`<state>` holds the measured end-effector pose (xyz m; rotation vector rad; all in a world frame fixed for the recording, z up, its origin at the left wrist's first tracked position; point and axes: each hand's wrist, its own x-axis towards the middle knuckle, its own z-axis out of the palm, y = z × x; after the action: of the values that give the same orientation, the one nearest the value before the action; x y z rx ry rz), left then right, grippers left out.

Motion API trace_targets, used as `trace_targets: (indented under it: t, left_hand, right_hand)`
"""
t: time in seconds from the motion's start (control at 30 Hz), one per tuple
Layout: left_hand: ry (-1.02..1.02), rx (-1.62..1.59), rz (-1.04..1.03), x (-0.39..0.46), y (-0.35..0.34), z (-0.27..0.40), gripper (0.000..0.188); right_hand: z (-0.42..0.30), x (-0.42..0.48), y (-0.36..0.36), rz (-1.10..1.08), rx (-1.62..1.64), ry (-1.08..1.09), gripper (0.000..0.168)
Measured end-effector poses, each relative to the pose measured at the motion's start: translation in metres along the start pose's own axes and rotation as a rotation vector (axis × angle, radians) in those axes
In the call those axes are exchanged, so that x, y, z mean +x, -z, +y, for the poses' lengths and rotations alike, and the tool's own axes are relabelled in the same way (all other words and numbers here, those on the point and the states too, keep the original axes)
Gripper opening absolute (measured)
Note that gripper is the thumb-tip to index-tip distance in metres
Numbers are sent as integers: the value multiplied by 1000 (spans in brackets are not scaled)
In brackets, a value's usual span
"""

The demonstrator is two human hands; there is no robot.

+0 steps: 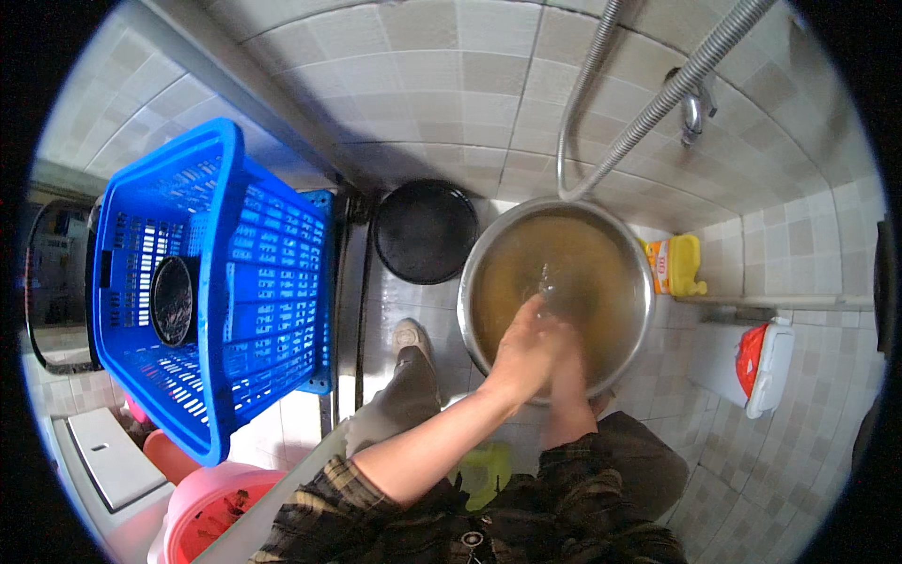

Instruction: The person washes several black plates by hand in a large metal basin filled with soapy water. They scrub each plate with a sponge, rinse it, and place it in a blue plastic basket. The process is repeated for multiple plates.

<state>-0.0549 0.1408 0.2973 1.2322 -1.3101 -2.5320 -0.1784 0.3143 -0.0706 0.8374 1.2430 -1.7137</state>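
Before me a large round metal basin (466, 310) is filled with murky brown water (521, 247). My left hand (523, 349) reaches in over the basin's near side, fingers pointing towards the middle. Right beside it, and partly behind it, is my right hand (566, 356), blurred. The two hands touch or overlap, and their fingertips are hard to make out. A bright glint shows on the water just past my left fingers. A dark, blurred patch lies around there; whether it is a thing in the water or a shadow I cannot tell. What either hand grips is not visible.
Left of the basin lies a round black tray (425, 231). A blue plastic basket (271, 282) holds a round black dish (173, 302). Yellow jug (682, 264), bin with red liner (768, 366) and pink tub (211, 486) stand around. A metal hose (634, 137) hangs above.
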Motion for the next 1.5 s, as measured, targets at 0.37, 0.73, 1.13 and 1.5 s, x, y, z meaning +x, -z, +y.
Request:
trace_targets:
  t: [0.37, 0.73, 1.13, 1.5]
  left_hand:
    - [-447, 205, 273, 31, -5, -39, 67]
    - [-1022, -65, 362, -84, 132, 230, 39]
    - [-679, -893, 1562, -164, 575, 247, 31]
    - [-589, -1335, 1664, -129, 741, 85, 30]
  right_hand:
    - [-100, -160, -95, 173, -2151, 703, 45]
    - [-83, -411, -329, -369, -1070, 956, 20]
    - [184, -512, -538, -1135, -1103, 1308, 13]
    - [203, -506, -541, -1010, -1780, 1595, 18]
